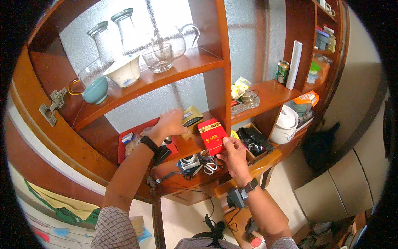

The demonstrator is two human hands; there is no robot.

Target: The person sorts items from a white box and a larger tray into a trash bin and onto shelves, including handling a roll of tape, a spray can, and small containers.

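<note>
My right hand (238, 155) grips a red box (212, 135) with a gold band and gold writing by its lower right edge. The box is tilted in front of the cabinet upright. My left hand (172, 124) reaches into the lower compartment, right against a gold-coloured container (193, 117). Whether its fingers hold that container or only rest beside it cannot be told, as the fingertips are partly hidden. Behind my left forearm lies an open red box (122, 148) with small packets in it.
Glassware, a white bowl (123, 71) and a teal cup (95, 91) stand on the shelf above. White-handled scissors (210, 168) and tape rolls lie below. An open cardboard box (253, 155) holds a black bag. A lidded white pot (283, 129) stands right. A wooden chair back (264, 165) rises nearby.
</note>
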